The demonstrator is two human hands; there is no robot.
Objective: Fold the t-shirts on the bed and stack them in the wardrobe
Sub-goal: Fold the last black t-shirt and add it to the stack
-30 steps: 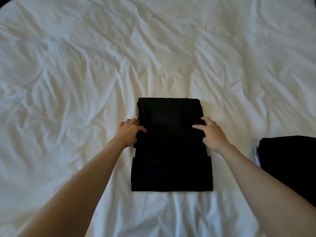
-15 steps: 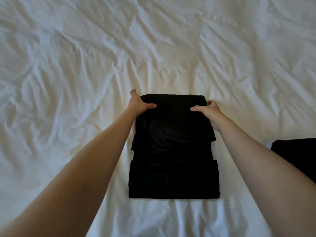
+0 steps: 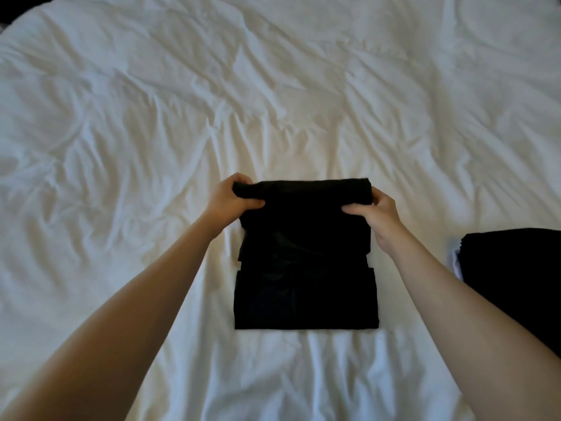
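Left grip [image 3: 233, 198] and right grip [image 3: 372, 211] pinch the t-shirt [image 3: 305, 268] at its far end; next, it likely needs folding toward the near edge of the bed [image 3: 145, 123].

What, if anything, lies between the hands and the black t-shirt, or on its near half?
Nothing visible. The left hand and right hand grip the black t-shirt by its far corners; its near half is bare.
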